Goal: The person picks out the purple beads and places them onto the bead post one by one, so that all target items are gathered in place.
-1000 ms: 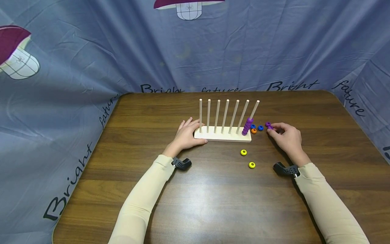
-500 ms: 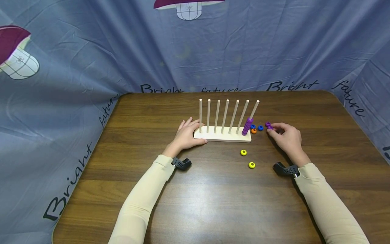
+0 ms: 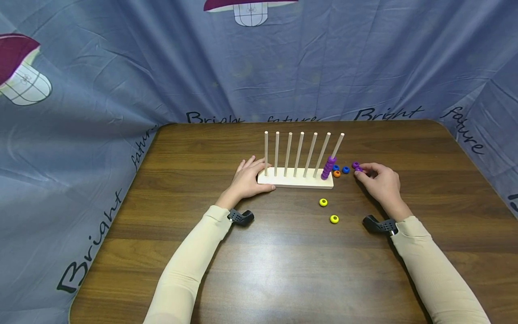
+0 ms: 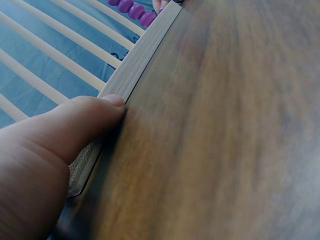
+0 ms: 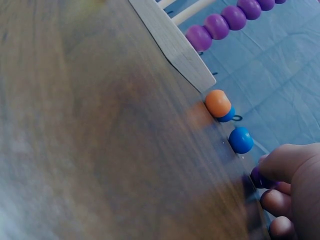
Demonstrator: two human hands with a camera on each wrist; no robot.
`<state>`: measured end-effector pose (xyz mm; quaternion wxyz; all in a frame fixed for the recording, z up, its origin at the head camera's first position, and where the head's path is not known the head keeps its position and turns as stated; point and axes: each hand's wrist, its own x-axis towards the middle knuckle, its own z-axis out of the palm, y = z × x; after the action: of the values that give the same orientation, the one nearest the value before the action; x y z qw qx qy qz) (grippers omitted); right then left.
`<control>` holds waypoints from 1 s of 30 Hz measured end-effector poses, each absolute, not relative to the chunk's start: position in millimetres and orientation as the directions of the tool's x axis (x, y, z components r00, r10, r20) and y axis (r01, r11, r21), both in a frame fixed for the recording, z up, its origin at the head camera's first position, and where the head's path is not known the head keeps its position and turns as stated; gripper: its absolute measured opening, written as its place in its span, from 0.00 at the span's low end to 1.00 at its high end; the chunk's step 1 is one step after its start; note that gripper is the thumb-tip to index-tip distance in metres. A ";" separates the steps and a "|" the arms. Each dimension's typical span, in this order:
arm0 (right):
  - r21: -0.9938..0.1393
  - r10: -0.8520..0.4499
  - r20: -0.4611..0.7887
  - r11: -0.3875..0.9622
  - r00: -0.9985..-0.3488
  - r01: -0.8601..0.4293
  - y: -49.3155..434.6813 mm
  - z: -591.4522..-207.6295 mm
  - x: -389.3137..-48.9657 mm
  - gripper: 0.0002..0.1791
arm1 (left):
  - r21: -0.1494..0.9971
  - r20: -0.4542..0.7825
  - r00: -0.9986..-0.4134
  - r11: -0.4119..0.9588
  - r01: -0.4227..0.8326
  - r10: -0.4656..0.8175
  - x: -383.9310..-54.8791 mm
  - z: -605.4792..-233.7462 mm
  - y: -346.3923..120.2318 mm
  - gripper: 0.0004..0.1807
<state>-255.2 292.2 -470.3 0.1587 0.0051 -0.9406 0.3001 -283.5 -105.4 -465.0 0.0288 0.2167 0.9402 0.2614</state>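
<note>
A pale wooden peg stand (image 3: 295, 181) with a row of several upright pegs stands on the table. Several purple beads (image 3: 328, 168) are stacked on its rightmost peg; the other pegs are bare. My left hand (image 3: 247, 180) grips the stand's left end, its thumb (image 4: 95, 112) along the front edge in the left wrist view. To the right of the stand, my right hand (image 3: 380, 182) pinches a purple bead (image 5: 260, 179) between thumb and fingers at table level. Just behind that bead lies another purple bead (image 3: 355, 165).
Two blue beads (image 3: 346, 170) and an orange bead (image 3: 337, 174) lie between the stand and my right hand. In front of the stand are two yellow beads (image 3: 334, 219). A printed blue cloth (image 3: 283, 67) hangs behind the wooden table (image 3: 194, 148).
</note>
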 end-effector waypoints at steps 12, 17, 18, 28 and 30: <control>-0.566 0.082 0.300 0.817 -0.950 -0.109 290.6 -467.2 -253.3 0.17 | 0.502 0.060 -0.905 0.771 0.392 0.421 -283.7 -464.1 -105.3 0.39; -0.575 0.088 0.279 0.813 -0.956 -0.093 290.7 -466.4 -253.0 0.18 | 0.498 0.055 -0.905 0.774 0.392 0.423 -282.4 -463.4 -104.9 0.39; -0.581 0.092 0.276 0.809 -0.957 -0.090 290.9 -466.1 -253.0 0.18 | 0.498 0.052 -0.904 0.774 0.391 0.423 -282.2 -463.3 -104.7 0.39; -0.634 0.113 0.308 0.765 -0.945 -0.115 287.8 -456.5 -254.2 0.18 | 0.499 0.046 -0.906 0.776 0.386 0.421 -281.7 -464.3 -104.7 0.39; -0.642 0.114 0.313 0.757 -0.943 -0.122 284.3 -450.3 -253.9 0.18 | 0.502 0.051 -0.906 0.773 0.387 0.421 -281.9 -464.3 -105.2 0.39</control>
<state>-253.9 284.3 -450.3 0.1690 0.0023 -0.9219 0.3487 -281.9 -105.2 -464.3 0.0322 0.2147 0.9411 0.2593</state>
